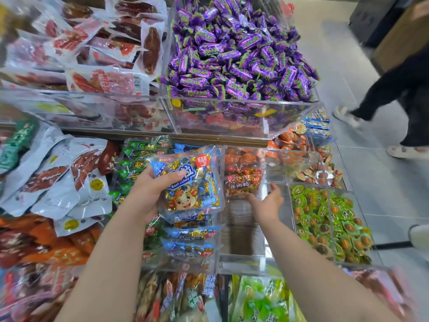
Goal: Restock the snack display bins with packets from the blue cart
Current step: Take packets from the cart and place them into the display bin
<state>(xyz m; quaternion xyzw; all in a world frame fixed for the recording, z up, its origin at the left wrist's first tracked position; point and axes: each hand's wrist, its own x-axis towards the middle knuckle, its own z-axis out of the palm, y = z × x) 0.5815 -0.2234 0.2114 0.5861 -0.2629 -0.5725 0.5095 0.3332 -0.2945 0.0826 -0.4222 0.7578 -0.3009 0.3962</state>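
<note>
Currently gripping blue beef-cubes packet (192, 189) in left hand (145, 194): thumb pressed flat across the front near the top, palm wrapped round the left edge, other fingers hidden behind the packet. Held upright, slightly tilted, above the middle compartment of the clear acrylic bin (242, 263), right over a row of matching blue packets (190, 234) standing in that compartment. Cannot tell whether touching the row.

Reaching with right hand (267, 202) into the neighbouring compartment to the right, seen from the back. Thumb raised and apart from the rest. Fingers stretched forward together toward the lower edge of a red beef packet (242, 182) standing near the far end of that compartment. Fingertips hidden by the hand itself, so cannot tell whether touching or just short. Bare bin floor between the red packet and the near wall.

Around: green packets (137, 159) in the compartment left of the blue row; green-wrapped egg snacks (329, 219) in the bin to the right; orange-wrapped ones (278, 156) beyond those. On the upper tier, heaped purple candies (239, 54) and, to their left, vacuum-sealed meat packs (104, 54). White pouches (58, 177) piled at far left. Another person's legs (394, 89) on the floor at upper right, well apart from the bins.
</note>
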